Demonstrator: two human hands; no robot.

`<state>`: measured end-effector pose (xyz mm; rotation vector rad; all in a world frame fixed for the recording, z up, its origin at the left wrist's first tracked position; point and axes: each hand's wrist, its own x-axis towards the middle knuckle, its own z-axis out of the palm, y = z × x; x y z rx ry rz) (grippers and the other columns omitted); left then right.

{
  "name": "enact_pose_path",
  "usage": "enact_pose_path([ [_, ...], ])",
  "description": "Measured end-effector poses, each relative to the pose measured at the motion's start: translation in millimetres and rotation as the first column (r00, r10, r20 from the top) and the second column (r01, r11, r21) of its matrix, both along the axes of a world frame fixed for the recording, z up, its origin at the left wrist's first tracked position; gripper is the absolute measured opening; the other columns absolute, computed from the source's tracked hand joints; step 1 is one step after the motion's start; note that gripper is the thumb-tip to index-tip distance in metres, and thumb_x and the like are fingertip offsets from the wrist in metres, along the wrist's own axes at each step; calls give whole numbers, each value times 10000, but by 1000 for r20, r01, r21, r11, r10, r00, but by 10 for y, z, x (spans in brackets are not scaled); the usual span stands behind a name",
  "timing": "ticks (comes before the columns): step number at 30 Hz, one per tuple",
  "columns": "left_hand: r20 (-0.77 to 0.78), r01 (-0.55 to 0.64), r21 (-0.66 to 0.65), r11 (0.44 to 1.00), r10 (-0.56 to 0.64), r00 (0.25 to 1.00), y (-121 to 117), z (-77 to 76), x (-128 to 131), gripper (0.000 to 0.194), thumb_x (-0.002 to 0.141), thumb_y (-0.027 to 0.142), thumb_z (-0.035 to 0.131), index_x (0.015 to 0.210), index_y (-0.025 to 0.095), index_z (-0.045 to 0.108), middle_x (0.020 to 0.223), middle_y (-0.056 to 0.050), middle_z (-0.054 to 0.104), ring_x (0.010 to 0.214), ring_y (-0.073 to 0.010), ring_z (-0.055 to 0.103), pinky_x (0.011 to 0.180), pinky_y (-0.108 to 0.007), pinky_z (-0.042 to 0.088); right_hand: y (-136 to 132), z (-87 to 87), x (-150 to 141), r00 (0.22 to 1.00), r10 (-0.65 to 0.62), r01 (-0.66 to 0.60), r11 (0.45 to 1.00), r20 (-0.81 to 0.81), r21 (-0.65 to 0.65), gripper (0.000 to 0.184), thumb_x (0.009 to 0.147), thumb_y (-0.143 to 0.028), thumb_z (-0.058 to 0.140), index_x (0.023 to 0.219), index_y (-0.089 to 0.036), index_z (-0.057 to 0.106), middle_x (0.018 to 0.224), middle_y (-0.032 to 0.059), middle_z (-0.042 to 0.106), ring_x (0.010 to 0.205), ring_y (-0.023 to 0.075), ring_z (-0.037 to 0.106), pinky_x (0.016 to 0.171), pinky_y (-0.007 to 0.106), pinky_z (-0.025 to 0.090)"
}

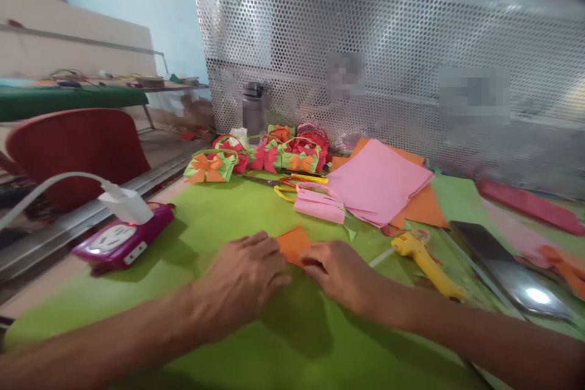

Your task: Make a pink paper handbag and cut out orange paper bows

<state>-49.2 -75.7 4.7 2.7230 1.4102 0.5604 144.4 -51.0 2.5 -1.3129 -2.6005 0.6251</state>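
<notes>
Both my hands meet over a small orange paper piece [294,242] at the middle of the green table [219,219]. My left hand [244,277] has its fingers curled onto the paper's left edge. My right hand [338,271] pinches the paper's right side. Much of the paper is hidden under my fingers. A pink folded paper basket [319,204] lies just beyond the hands, with yellow-handled scissors [297,184] behind it.
A stack of pink and orange sheets [379,183] lies right of centre. A yellow glue gun [427,262] and a phone [507,268] are at right. Several finished paper baskets [265,155] line the back. A magenta power strip [123,237] sits left; a perforated metal screen [388,55] stands behind.
</notes>
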Motion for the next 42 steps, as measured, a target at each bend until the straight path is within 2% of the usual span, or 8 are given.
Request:
enact_pose_path([
  [2, 49, -122, -309, 943, 144, 988, 70, 35, 60, 325, 841, 340, 400, 642, 165, 587, 555, -5, 563, 493, -124, 503, 470, -233, 364, 18, -21, -4, 999, -42, 41, 999, -9, -9, 139, 768, -164, 525, 740, -162, 661, 659, 20, 640, 581, 118, 515, 564, 222, 319],
  [4, 107, -138, -607, 782, 253, 961, 214, 62, 67, 398, 801, 443, 438, 538, 156, 518, 437, 23, 456, 390, -89, 407, 389, -210, 275, 57, -34, -8, 996, -84, 84, 996, -15, -22, 113, 740, -166, 541, 722, -159, 652, 618, 8, 622, 556, 113, 507, 533, 214, 310],
  [6, 119, -133, -776, 617, 350, 929, 363, 71, 46, 397, 729, 506, 508, 536, 160, 512, 389, 42, 426, 337, -76, 352, 356, -204, 264, 96, -38, -23, 994, -109, 108, 993, -18, -45, 84, 700, -169, 563, 649, -150, 627, 562, -6, 581, 536, 109, 492, 498, 205, 294],
  [8, 106, -117, -831, 544, 361, 927, 467, 67, 26, 386, 681, 513, 552, 524, 163, 509, 389, 41, 445, 322, -75, 353, 339, -202, 266, 122, -37, -55, 993, -115, 113, 991, -23, -72, 113, 683, -177, 556, 580, -145, 594, 501, -23, 521, 503, 100, 467, 463, 197, 272],
  [13, 53, -109, -761, 639, 228, 972, 562, 68, 34, 410, 637, 487, 591, 419, 163, 466, 349, 37, 418, 331, -67, 347, 338, -195, 230, 127, -48, -175, 995, -95, 90, 991, -43, -102, 147, 644, -122, 494, 520, -144, 569, 459, -33, 444, 468, 88, 410, 428, 203, 223],
  [18, -21, -107, -777, 621, 145, 989, 617, 119, 79, 366, 601, 418, 625, 384, 167, 472, 321, 45, 400, 319, -70, 352, 348, -198, 257, 169, -110, -210, 996, -61, 52, 990, -67, -134, 135, 631, -130, 490, 560, -141, 604, 494, -22, 510, 488, 94, 452, 437, 195, 239],
  [33, -31, -181, -792, 583, 258, 966, 762, 102, -303, 314, 571, 389, 634, 409, 161, 490, 352, 31, 444, 330, -73, 361, 320, -185, 273, 158, -72, -204, 996, -50, 39, 988, -74, -150, 147, 629, -135, 484, 494, -148, 542, 430, -32, 484, 444, 84, 452, 424, 186, 268],
  [42, 15, -207, -734, 647, 321, 947, 788, 64, -545, 275, 581, 354, 620, 424, 158, 508, 363, 22, 468, 326, -78, 370, 333, -199, 282, 145, -98, -200, 999, -14, 15, 1000, 49, -16, 163, 709, -153, 494, 635, -124, 636, 563, 7, 633, 511, 91, 557, 427, 163, 308],
])
